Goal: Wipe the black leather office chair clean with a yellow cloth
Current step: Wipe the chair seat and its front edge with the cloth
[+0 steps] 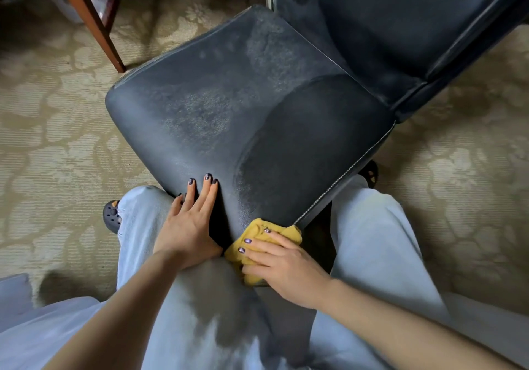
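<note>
The chair (229, 111) fills the middle of the frame, its seat tilted toward the viewer and its backrest (400, 26) running into the upper right. The job looks to be in an early stage. One broad dark band on the right side of the seat, curving from the back seam down toward the front edge, reads as clean leather. The left half and the upper middle of the seat carry a grey, speckled film of dust, and the backrest is hazy with it too. By this judgement most of the seat, the whole backrest and the edges remain to be wiped.

The cloth (257, 232) sits bunched at the seat's front edge, lower centre of the frame, at the bottom end of the clean band. The right hand (283, 266) presses on it, fingers (259, 240) slightly spread and laid over the fabric; the thumb is hidden. The left hand (189, 223) rests flat on the front edge just to the left, fingers straight and close together, holding nothing and apparently steadying the chair.

No brand, label or writing can be read on the chair, the cloth or anywhere else.
</note>
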